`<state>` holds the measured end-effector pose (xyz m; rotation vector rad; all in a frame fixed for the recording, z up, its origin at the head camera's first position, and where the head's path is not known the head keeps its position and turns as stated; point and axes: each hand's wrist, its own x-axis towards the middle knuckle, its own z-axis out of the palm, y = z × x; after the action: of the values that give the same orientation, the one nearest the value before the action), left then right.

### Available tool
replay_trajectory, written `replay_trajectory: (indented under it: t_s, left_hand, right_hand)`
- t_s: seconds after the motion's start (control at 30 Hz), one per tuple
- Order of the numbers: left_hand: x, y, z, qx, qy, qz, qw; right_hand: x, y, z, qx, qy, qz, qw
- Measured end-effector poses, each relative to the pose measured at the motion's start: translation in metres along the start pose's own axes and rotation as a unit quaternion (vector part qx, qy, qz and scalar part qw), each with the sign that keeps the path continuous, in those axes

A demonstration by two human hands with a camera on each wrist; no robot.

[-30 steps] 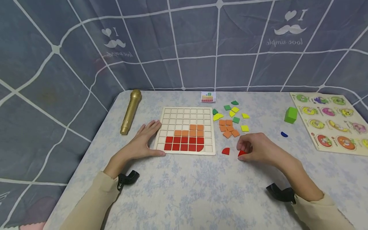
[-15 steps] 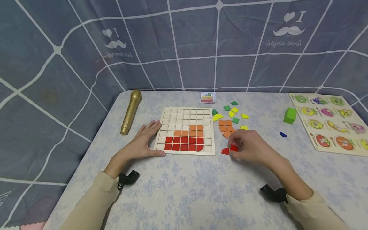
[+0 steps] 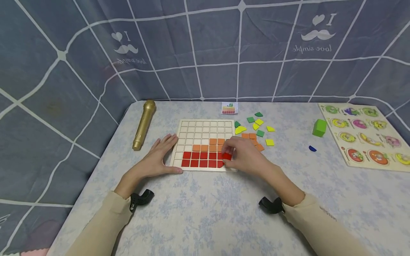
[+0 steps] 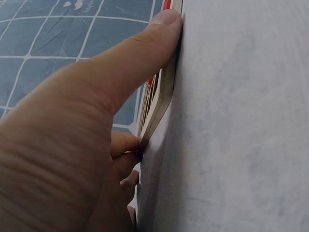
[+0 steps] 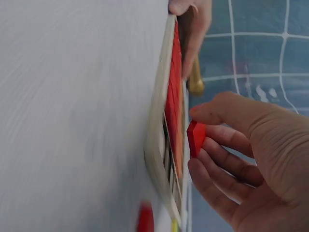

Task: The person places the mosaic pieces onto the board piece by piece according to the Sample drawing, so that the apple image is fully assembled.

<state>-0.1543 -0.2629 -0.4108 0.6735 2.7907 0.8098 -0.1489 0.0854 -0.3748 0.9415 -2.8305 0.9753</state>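
We pinch a red tile (image 3: 227,156) in our right hand (image 3: 245,157) over the half-filled board (image 3: 205,125) (upper rows bare); our left hand (image 3: 158,156) braces its edge, fingers relaxed.

Counts as seen from the head view:
- 2 hands: left hand (image 3: 159,157), right hand (image 3: 245,156)
- 1 grid board (image 3: 201,128)
- 1 red tile (image 3: 227,156) pinched in the fingers
- 1 gold microphone (image 3: 143,124)
- 1 green cube (image 3: 319,127)
- 1 blue piece (image 3: 312,148)
- 1 fruit puzzle board (image 3: 365,137)
- 1 pattern card (image 3: 229,107)
- 4 loose green pieces, 4 loose yellow pieces
- Loose orange squares partly hidden by the right hand; exact count cannot be told.
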Motion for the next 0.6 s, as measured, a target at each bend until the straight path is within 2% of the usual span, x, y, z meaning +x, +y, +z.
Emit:
replay_trajectory:
  t_s: [0.27, 0.6]
  left_hand:
    - [0.0, 0.0, -0.002, 0.0, -0.003, -0.003, 1.0]
    - [0.0, 0.001, -0.003, 0.001, -0.006, 0.003, 1.0]
  right_hand:
    - [0.038, -0.022, 0.036, 0.031, -0.013, -0.026, 0.999]
    - [0.075, -0.048, 0.057, 0.032, -0.022, -0.017, 0.999]
